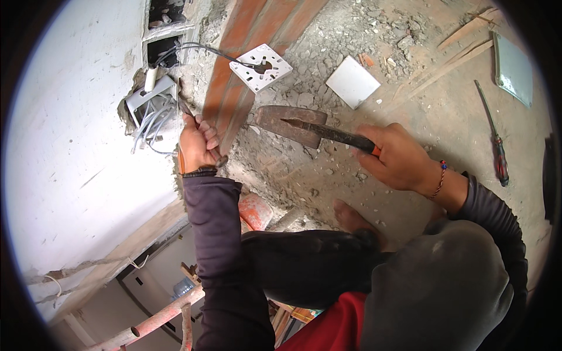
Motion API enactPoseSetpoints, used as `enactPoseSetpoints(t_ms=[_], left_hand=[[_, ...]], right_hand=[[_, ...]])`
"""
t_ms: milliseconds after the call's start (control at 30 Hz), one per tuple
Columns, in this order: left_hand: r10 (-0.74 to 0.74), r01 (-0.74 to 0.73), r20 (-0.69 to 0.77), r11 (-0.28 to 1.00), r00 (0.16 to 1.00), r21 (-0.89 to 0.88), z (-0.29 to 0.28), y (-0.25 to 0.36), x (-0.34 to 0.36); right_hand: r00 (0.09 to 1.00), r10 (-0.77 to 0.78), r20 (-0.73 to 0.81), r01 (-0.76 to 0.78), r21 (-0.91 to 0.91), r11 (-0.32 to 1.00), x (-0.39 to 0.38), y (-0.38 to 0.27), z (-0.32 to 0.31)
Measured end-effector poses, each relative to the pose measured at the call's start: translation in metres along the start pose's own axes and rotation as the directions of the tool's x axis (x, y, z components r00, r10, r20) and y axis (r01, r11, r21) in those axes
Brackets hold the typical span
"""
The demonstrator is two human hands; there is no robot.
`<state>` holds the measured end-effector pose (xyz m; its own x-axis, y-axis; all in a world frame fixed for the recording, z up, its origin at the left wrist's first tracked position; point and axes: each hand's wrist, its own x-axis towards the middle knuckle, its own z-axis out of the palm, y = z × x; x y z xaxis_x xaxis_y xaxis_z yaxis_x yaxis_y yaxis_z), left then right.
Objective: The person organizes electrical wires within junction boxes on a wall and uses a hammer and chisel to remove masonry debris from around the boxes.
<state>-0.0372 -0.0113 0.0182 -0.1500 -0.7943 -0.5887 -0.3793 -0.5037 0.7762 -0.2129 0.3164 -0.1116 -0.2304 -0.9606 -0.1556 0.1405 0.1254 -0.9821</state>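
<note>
Cold chisel (220, 159), at left beside the broken edge of the white wall (76, 146), clasped in the left hand (198, 140), its far end near a recessed electrical box (153, 93) with loose grey wires (153, 121). To the right, a hammer (313, 126), its handle gripped by the right hand (404, 157); the hands are apart. Farther off, a slotted white mounting plate (260, 82) and a square white cover (353, 82); at right, a screwdriver (496, 138) on the floor (436, 117).
</note>
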Motion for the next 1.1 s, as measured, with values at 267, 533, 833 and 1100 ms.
enactPoseSetpoints(t_ms=[267,533,833,1100], left_hand=[[0.448,-0.269,0.111,0.307,0.887,0.913,0.026,0.032,-0.007],[-0.102,0.115,0.142,0.989,0.985,-0.092,0.023,-0.006,-0.023],[-0.006,0.021,0.064,0.974,0.998,-0.226,0.026,-0.012,-0.02],[0.008,-0.002,-0.108,0.999,0.994,0.051,0.025,0.008,-0.018]], right_hand=[[1.0,0.008,0.014,-0.008,-0.014,1.0,0.003,0.004,0.003],[0.999,0.036,-0.027,-0.036,-0.009,0.999,-0.008,0.007,-0.009],[0.997,0.001,-0.076,0.0,0.012,1.0,-0.004,0.019,-0.008],[0.995,0.066,-0.079,-0.063,0.044,0.997,-0.007,0.022,-0.012]])
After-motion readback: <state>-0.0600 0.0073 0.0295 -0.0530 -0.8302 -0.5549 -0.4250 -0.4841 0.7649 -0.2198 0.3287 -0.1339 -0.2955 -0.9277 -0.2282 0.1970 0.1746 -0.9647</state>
